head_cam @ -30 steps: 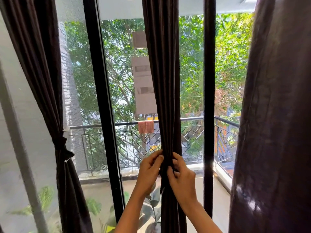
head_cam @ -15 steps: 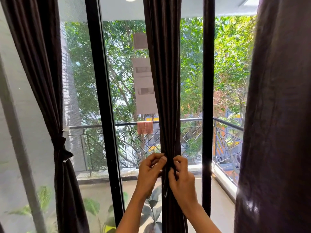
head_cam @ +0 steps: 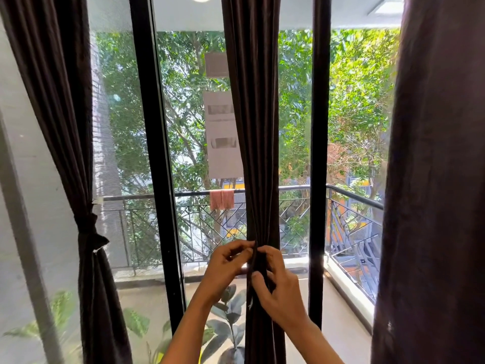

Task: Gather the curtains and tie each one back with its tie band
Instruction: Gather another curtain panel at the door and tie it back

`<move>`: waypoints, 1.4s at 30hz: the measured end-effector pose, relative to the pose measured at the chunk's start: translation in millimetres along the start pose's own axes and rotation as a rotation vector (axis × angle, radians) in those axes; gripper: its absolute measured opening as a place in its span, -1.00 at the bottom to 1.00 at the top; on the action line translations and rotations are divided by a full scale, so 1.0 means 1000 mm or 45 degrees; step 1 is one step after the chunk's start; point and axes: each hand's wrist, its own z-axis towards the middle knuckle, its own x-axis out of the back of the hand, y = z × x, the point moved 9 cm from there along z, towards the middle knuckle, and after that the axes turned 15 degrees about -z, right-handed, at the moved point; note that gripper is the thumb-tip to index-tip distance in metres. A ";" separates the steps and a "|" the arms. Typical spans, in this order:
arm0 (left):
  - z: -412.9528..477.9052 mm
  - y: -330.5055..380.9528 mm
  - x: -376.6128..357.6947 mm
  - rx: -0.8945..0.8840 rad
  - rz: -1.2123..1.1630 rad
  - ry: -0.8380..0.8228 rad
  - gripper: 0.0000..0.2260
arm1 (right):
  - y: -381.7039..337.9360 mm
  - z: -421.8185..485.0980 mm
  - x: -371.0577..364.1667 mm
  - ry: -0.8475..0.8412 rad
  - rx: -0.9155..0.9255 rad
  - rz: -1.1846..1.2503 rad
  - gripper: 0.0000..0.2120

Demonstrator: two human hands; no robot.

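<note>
A dark brown middle curtain [head_cam: 252, 127] hangs gathered into a narrow column in front of the glass. At waist height a matching tie band [head_cam: 258, 261] wraps it. My left hand [head_cam: 225, 269] pinches the band from the left side, fingers curled. My right hand [head_cam: 278, 287] grips the band and the folds from the right, its fingertips pressed into the cloth. The left curtain [head_cam: 60, 114] is drawn back and knotted with its own tie band [head_cam: 88, 229]. At the right edge the right curtain [head_cam: 435, 179] hangs loose, with no band visible on it.
Black window frames [head_cam: 157, 179] stand between the glass panes. Outside are a balcony railing [head_cam: 354, 200] with a pink cloth [head_cam: 221, 199] over it, potted plants [head_cam: 231, 311] below my arms, and trees beyond.
My hands have shifted slightly on the band: the left fingers drew closer to the curtain, and the right hand slid a little lower. The curtains themselves stayed put.
</note>
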 end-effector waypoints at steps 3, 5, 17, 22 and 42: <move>0.000 0.003 -0.003 -0.048 0.030 -0.028 -0.89 | 0.000 0.003 0.001 0.019 -0.050 -0.011 -0.60; 0.001 0.002 -0.004 -0.060 0.035 -0.019 -0.90 | 0.002 0.005 0.002 0.034 -0.096 -0.012 -0.60; 0.018 0.009 -0.003 -0.027 0.241 -0.265 -0.89 | 0.017 0.028 0.017 -0.102 -0.239 0.073 -0.71; 0.029 0.014 -0.002 0.026 0.407 -0.394 -0.88 | 0.028 0.041 0.018 -0.275 -0.250 0.088 -0.64; 0.066 -0.002 0.014 0.157 0.419 -0.385 -0.92 | 0.064 0.071 0.015 -0.396 -0.317 0.222 -0.61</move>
